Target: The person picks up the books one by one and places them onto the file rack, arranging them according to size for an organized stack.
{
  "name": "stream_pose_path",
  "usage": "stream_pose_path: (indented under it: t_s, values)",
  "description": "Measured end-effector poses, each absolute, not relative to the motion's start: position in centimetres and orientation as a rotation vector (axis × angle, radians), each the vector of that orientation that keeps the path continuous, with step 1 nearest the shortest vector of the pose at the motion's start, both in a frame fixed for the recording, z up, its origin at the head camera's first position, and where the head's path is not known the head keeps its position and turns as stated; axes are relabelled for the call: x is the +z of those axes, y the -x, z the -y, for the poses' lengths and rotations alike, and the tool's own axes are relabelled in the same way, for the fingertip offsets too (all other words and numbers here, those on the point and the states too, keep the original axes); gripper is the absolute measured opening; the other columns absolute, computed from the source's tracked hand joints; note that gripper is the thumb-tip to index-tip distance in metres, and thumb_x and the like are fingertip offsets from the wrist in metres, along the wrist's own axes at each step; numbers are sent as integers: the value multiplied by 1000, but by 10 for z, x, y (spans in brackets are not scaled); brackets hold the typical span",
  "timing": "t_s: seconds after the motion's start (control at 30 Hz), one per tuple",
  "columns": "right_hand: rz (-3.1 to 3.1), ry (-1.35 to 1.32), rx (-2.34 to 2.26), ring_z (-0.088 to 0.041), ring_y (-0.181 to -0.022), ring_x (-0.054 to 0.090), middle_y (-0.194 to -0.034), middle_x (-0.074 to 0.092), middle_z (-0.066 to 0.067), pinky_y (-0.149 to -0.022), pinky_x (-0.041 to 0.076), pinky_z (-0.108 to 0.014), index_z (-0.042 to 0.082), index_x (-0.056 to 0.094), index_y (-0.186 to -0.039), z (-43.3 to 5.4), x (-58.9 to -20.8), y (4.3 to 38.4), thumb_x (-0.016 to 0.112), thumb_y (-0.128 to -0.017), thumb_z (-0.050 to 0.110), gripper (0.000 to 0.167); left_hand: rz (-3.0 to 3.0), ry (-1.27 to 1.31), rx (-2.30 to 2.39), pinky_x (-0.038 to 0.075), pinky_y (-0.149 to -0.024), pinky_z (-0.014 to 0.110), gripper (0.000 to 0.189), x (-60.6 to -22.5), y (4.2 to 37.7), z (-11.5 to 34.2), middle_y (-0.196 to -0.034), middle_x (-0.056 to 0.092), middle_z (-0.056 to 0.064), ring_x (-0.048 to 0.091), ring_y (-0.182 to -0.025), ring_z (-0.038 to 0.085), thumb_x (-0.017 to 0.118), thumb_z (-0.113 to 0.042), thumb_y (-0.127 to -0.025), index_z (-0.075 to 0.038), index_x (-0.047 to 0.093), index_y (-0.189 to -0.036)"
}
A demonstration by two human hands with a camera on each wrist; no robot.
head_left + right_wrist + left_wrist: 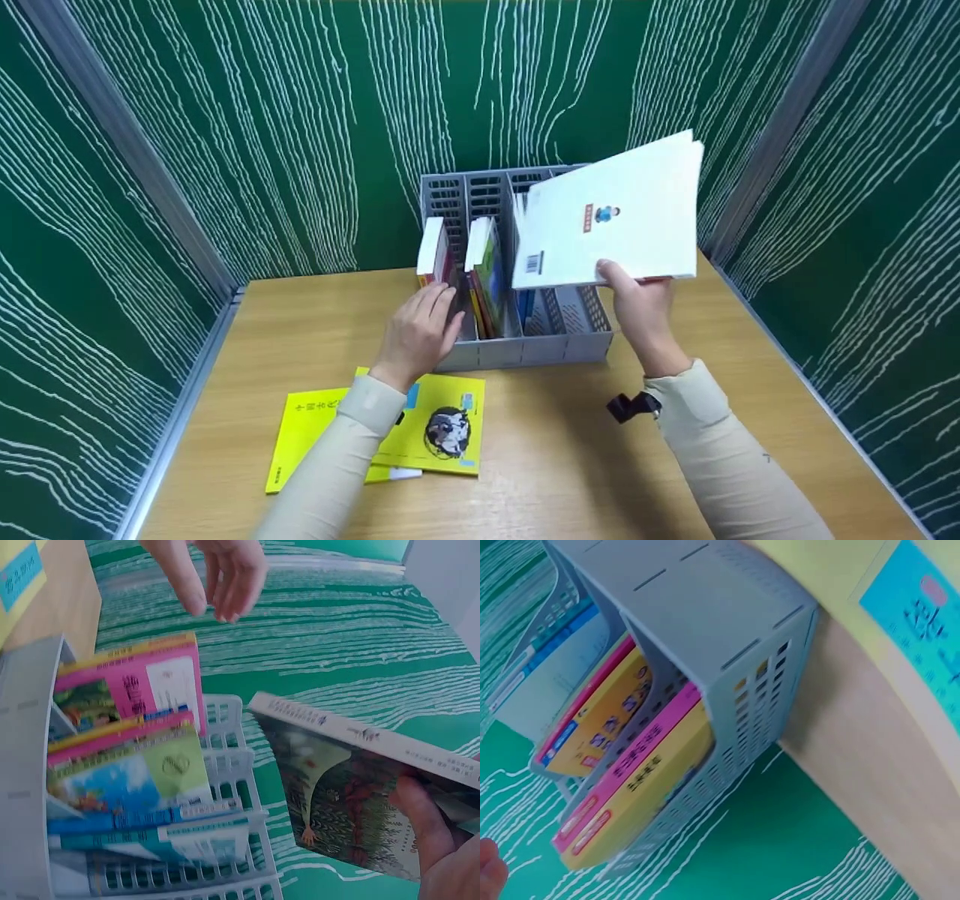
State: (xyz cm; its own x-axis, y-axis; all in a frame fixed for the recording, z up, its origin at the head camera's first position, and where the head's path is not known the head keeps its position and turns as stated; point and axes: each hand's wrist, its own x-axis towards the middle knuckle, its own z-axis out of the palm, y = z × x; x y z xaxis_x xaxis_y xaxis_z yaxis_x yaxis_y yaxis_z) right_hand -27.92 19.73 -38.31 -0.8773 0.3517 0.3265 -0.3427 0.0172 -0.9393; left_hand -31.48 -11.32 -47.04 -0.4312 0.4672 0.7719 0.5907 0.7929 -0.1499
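Note:
My right hand (643, 311) grips a picture book (637, 202) by its lower edge, thumb on the white back cover, holding it up over the right part of a grey file organizer (544, 351). Its spine and dark illustrated front cover show in the right wrist view. The left hand (420, 326) is over the organizer's left side with loosely bent fingers. In the right wrist view this hand (214, 574) hovers apart from the pink-and-yellow books (135, 686). Thin books (486, 281) stand upright in the second compartment, and blue ones (142, 821) stand in the third.
Yellow booklets (446, 390) lie overlapping on the wooden table (540, 457), in front of the organizer and partly under the left forearm. Green walls (390, 112) with white wavy lines and grey metal posts (150, 135) enclose the table's back and sides.

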Motion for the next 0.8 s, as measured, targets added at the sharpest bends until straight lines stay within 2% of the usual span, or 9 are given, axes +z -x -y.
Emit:
stream_pose_path:
  t_s: [0.1, 0.2, 0.43, 0.63, 0.7, 0.8]
  values:
    - [1810, 8, 1849, 0, -103, 74, -125, 77, -8, -92, 59, -17, -2, 56, -139, -202, -385, 281, 67, -92, -7, 49, 2145, 774, -227, 61, -105, 37, 37, -478, 315, 113, -126, 79, 13, 78, -117, 27, 80, -28, -100, -2, 74, -127]
    - [1797, -63, 1792, -1, -105, 74, -125, 77, -9, -93, 59, -18, -2, 57, -138, -206, -389, 283, 65, -91, -10, 49, 2205, 777, -259, 62, -104, 38, 37, -485, 316, 112, -125, 79, 14, 78, -115, 27, 81, -28, -100, -2, 74, -125]
    - [1769, -303, 1679, -6, -111, 75, -132, 71, -32, -92, 61, -21, -8, 54, -142, -208, -405, 290, 60, -87, -17, 55, 2360, 764, -304, 63, -103, 39, 42, -506, 316, 109, -124, 77, 13, 77, -114, 27, 84, -30, -97, -3, 73, -127]
    - [1863, -347, 1642, -5, -110, 74, -134, 68, -36, -88, 62, -21, -13, 52, -142, -206, -425, 295, 57, -88, -19, 55, 2475, 765, -302, 63, -104, 38, 43, -522, 317, 104, -126, 76, 13, 76, -115, 27, 85, -28, -97, -3, 71, -130]
    - [1892, -375, 1603, -13, -106, 76, -132, 69, -37, -81, 61, -19, -15, 52, -141, -204, -431, 296, 57, -87, -20, 54, 2525, 760, -293, 62, -106, 39, 44, -527, 317, 103, -129, 75, 14, 75, -119, 28, 83, -27, -98, -2, 70, -132]
    - [1925, -414, 1564, -35, -105, 79, -130, 70, -37, -75, 61, -17, -17, 54, -142, -200, -441, 299, 57, -86, -22, 56, 2578, 763, -259, 62, -106, 40, 44, -533, 318, 100, -131, 74, 15, 74, -121, 28, 81, -26, -100, -1, 69, -134]
